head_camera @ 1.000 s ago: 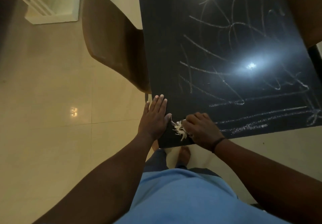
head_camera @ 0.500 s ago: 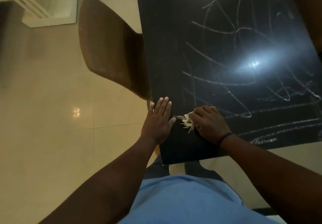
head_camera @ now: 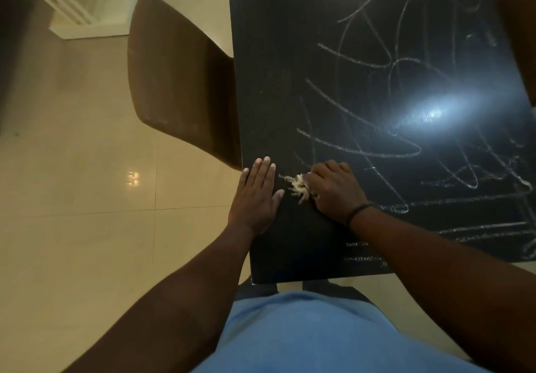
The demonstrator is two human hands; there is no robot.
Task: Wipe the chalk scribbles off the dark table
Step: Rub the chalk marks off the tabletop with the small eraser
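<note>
Wiping chalk scribbles (head_camera: 362,149) from the dark table (head_camera: 275,53)
Right hand (head_camera: 335,189) clutched a frayed rag (head_camera: 297,185); left hand (head_camera: 256,195) lay flat; firm overlapping strokes seemed wise

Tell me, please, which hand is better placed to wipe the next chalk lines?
The right hand: it grips the frayed rag beside the chalk scribbles. The left hand lies flat at the table edge.

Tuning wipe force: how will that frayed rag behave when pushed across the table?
Probably floppy: the frayed rag splays loose pale strands beside the right hand. Likely light, bunching under the grip. It may glide easily; the dark table looks glossy.
</note>
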